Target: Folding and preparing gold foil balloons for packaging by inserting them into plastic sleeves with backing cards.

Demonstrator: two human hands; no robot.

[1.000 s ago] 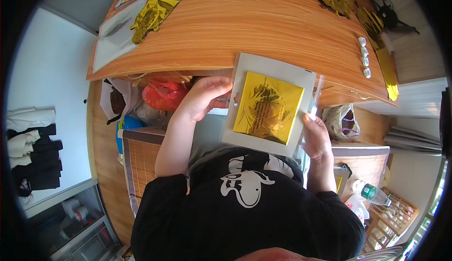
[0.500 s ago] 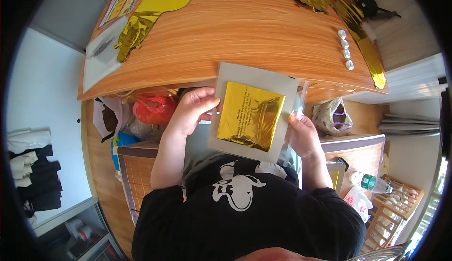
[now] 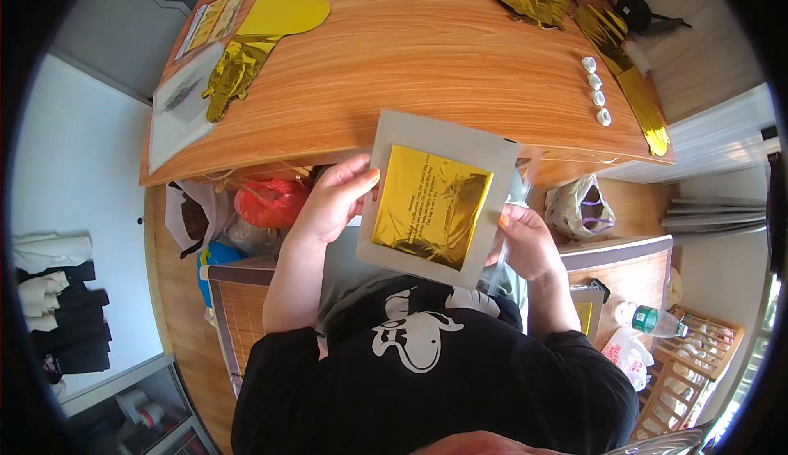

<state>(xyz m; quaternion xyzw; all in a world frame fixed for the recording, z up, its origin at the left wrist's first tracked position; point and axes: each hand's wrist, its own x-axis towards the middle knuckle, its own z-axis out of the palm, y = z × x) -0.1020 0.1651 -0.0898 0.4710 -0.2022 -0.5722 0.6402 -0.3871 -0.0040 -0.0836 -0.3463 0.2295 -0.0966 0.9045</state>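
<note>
Shiny gold on the packet (image 3: 432, 206), darker brownish streaks low down, rows of black lettering (image 3: 423, 196). Flat grey on the card (image 3: 447, 137) behind. Orange-brown with streaky wood grain on the table (image 3: 394, 61); yellow turning to mirror gold on the foil sheet (image 3: 295, 10), upper left. White on the four small pieces (image 3: 604, 117). Black on the shirt (image 3: 509, 381), with white cartoon print (image 3: 419, 344). Bright red on the bag (image 3: 269, 203); clear plus green label (image 3: 646, 320) on the bottle (image 3: 668, 324).

Bright daylight (edges fisheye-bent, black-rimmed)
</note>
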